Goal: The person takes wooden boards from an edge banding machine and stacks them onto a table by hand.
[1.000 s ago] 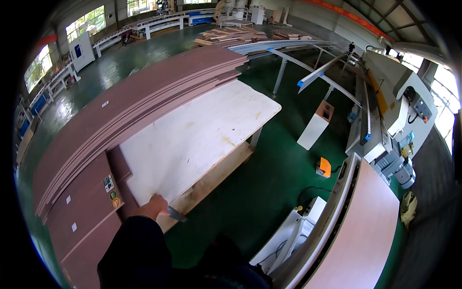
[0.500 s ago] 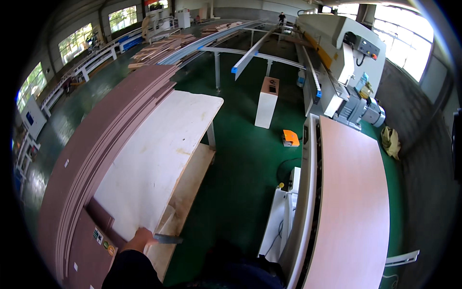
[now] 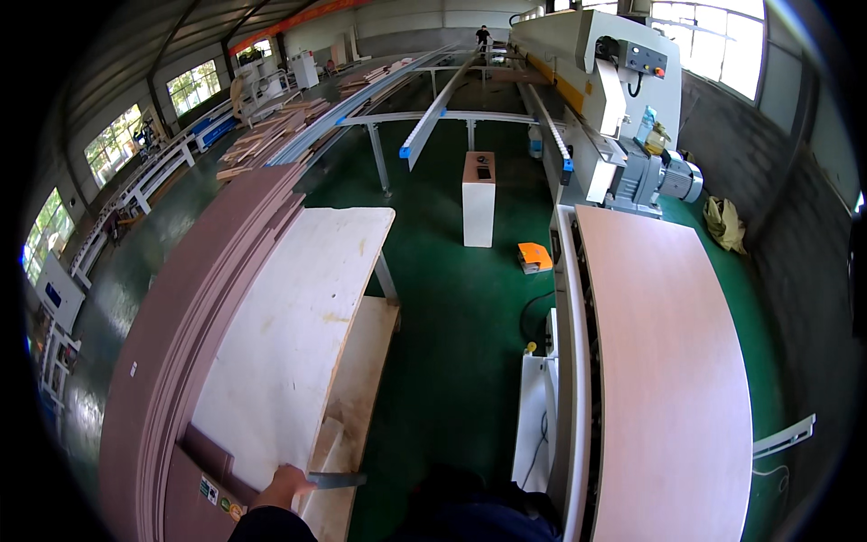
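My left hand (image 3: 285, 488) is closed at the near edge of a white worktable (image 3: 298, 289), its dark sleeve coming in from below. A flat grey strip (image 3: 339, 480), perhaps metal, sticks out from its fingers to the right, past the table edge. I cannot make out what kind of tool it is. Beside the hand on the left lies a brown board (image 3: 194, 501) with small stickers on it. Long brown panels (image 3: 181, 361) are stacked along the table's left side. My right hand is out of the picture.
A large pale panel (image 3: 664, 361) lies on the machine bed at right. An orange foot-pedal cover (image 3: 535, 257) and a white box-shaped stand (image 3: 479, 212) are on the green floor. Metal rails (image 3: 429, 126) run toward the far end, where a person (image 3: 482, 38) stands.
My view has tilted up and turned slightly right, so the scene sits differently in the picture. My left hand still grips the grey strip at the table's edge.
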`<state>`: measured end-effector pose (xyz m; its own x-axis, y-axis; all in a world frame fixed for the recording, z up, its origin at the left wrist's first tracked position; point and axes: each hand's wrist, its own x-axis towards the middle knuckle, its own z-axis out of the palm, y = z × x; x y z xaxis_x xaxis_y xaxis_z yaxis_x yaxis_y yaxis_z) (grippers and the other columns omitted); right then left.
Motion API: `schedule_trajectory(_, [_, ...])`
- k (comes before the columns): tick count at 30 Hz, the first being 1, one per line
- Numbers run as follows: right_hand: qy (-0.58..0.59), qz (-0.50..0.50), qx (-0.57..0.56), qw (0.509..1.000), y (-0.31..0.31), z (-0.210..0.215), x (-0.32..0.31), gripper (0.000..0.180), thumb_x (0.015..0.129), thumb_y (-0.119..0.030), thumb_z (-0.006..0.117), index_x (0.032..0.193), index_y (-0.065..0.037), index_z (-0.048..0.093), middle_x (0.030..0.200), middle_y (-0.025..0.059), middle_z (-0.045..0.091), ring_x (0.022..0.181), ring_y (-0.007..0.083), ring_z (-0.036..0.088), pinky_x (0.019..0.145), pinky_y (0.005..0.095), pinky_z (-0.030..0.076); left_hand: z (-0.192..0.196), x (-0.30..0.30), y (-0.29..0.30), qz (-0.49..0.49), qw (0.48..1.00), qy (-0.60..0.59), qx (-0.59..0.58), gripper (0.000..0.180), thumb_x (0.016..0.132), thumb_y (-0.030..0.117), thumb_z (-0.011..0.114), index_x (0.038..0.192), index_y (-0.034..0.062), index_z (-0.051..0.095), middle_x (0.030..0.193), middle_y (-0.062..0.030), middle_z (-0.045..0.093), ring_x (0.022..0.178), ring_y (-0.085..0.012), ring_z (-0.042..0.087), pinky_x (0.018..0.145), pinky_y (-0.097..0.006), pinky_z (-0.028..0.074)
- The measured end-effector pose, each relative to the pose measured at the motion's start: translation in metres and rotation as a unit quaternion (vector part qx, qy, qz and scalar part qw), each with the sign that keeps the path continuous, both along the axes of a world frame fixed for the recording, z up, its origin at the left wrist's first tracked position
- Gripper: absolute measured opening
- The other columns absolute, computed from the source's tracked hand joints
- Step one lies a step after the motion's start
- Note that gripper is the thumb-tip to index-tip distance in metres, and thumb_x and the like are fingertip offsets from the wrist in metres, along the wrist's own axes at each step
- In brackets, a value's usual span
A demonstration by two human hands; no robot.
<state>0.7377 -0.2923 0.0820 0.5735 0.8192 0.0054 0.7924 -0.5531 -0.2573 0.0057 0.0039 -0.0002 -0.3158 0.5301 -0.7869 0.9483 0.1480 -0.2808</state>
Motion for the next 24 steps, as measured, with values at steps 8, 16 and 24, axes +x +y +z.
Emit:
schedule_trajectory(8, [-0.022,0.016,0.011,1.0,0.007,0.011,-0.002,0.058,0.09,-0.046,0.04,0.131,-0.005,0.043,0.134,0.024,0.041,0.121,0.0446,0.034,0.101,0.0572,0.026,-0.037,-0.023,-0.008,0.0,0.998,-0.016,-0.055,0.081,0.075,0.066,0.053,0.119,-0.0011,0.06,0.134,-0.0252,0.047,0.127,-0.0389,0.041,0.106,-0.043,0.033])
schedule_trajectory(16, [0.268,-0.084,0.402,0.871,0.2,0.008,0.037,0.03,0.087,-0.022,0.054,0.104,0.002,0.057,0.1,0.0204,0.061,0.09,0.0319,0.058,0.08,0.0442,0.047,-0.029,-0.02,-0.006,-0.061,0.998,0.023,0.004,0.073,0.076,0.07,0.047,0.108,0.0077,0.069,0.119,-0.0184,0.06,0.117,-0.0353,0.051,0.1,-0.045,0.035])
schedule_trajectory(24, [0.417,0.521,0.448,0.596,0.308,0.301,-0.079,0.033,0.09,-0.025,0.044,0.107,-0.002,0.058,0.099,0.0174,0.061,0.091,0.027,0.056,0.082,0.05,0.042,-0.004,0.041,-0.002,0.111,0.987,0.043,0.105,0.107,0.068,0.058,0.065,0.138,-0.0123,0.027,0.147,-0.0287,0.024,0.137,-0.0445,0.02,0.11,-0.051,0.024])
